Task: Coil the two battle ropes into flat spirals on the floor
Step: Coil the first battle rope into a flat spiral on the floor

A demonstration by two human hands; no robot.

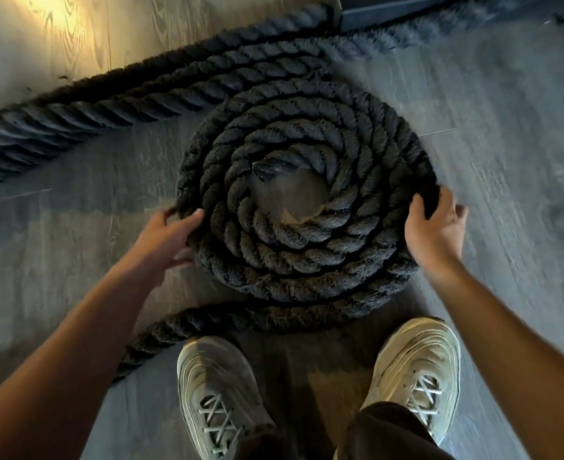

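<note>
Coil (307, 280) lies flat on floor (506, 161), several turns wound. Left hand (174, 234) presses its outer edge, fingers loose; right hand (435, 227) grips the outer turn. Step: probably rotating it. Next: feed loose tail (174, 327) around.

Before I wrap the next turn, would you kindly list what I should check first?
1. The black twisted-fibre rope spiral lies flat on the grey wood-grain floor: ok.
2. Left hand at the spiral's outer edge: ok.
3. Right hand grips the outer turn: ok.
4. Spiral's centre closed: not ok, floor shows.
5. Loose rope tail clear of the pale laced left shoe: cannot tell, very close.
</note>
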